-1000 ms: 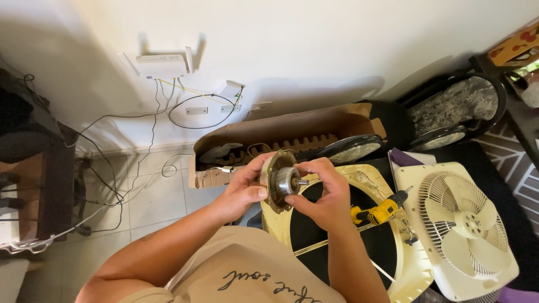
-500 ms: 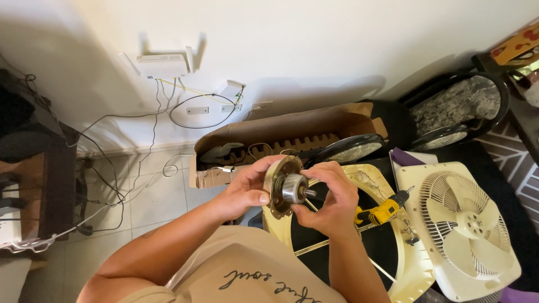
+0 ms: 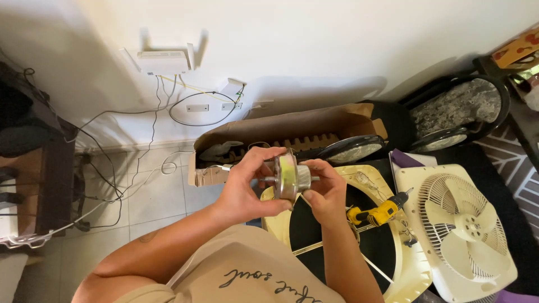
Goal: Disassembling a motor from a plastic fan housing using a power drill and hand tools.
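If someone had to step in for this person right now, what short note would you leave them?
Left hand and right hand both grip a small fan motor, held edge-on above the cream fan housing.
A yellow drill lies on that housing; a white fan grille with blades sits to its right, and an open cardboard box lies behind.
Done: motor is out of the housing.
Left: cannot tell from this view.

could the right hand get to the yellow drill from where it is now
Probably yes: the yellow drill lies in the open on the fan housing beside the right hand, though that hand is busy holding the motor.
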